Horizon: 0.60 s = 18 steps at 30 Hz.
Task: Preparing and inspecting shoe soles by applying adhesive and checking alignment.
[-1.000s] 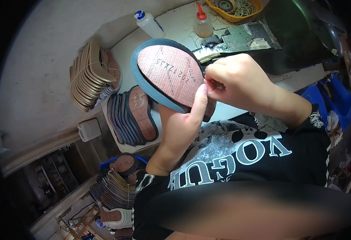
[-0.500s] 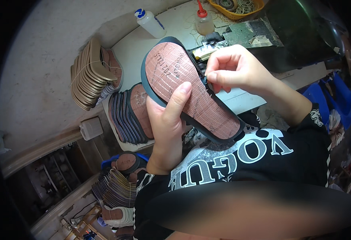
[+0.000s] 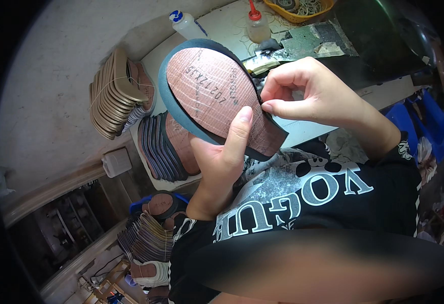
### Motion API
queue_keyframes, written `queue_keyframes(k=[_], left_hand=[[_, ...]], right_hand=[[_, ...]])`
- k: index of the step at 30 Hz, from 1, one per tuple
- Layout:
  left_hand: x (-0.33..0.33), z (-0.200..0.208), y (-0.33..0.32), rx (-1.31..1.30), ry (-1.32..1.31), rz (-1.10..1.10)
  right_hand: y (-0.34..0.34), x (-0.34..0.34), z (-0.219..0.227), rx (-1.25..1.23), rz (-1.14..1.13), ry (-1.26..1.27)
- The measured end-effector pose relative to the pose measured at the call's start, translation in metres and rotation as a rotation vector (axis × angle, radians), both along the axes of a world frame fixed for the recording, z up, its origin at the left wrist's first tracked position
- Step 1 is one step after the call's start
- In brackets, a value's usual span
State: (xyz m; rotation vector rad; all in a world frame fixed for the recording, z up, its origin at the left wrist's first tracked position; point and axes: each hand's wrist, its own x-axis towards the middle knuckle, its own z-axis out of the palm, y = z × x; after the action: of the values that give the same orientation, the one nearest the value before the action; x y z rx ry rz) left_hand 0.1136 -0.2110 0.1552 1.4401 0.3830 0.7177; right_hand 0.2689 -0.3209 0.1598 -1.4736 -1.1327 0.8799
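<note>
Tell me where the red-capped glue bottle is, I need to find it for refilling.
In the head view, the red-capped bottle stands at the top centre on the worktable, between the blue-capped bottle and the yellow tray.

You sit at a pale workbench (image 3: 222, 25) under bright light; a grey concrete floor (image 3: 45, 76) lies to your left, stacked insoles (image 3: 113, 93) beside it, an orange tray (image 3: 303, 12) behind

A white squeeze bottle (image 3: 187, 25) with a blue cap lies at the desk's far edge; beside it stands a clear, red-capped bottle (image 3: 256, 26).
</note>
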Motion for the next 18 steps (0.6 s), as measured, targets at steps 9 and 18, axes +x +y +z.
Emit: queue_keyframes(k=[9,18], left_hand=[[0.003,0.002,0.011,-0.266,-0.007,-0.085],[0.008,-0.001,0.022,-0.633,0.045,-0.261]], right_hand=[[0.001,0.006,-0.002,0.394,-0.013,-0.657],[0.001,0.016,0.003,0.498,0.137,-0.771]])
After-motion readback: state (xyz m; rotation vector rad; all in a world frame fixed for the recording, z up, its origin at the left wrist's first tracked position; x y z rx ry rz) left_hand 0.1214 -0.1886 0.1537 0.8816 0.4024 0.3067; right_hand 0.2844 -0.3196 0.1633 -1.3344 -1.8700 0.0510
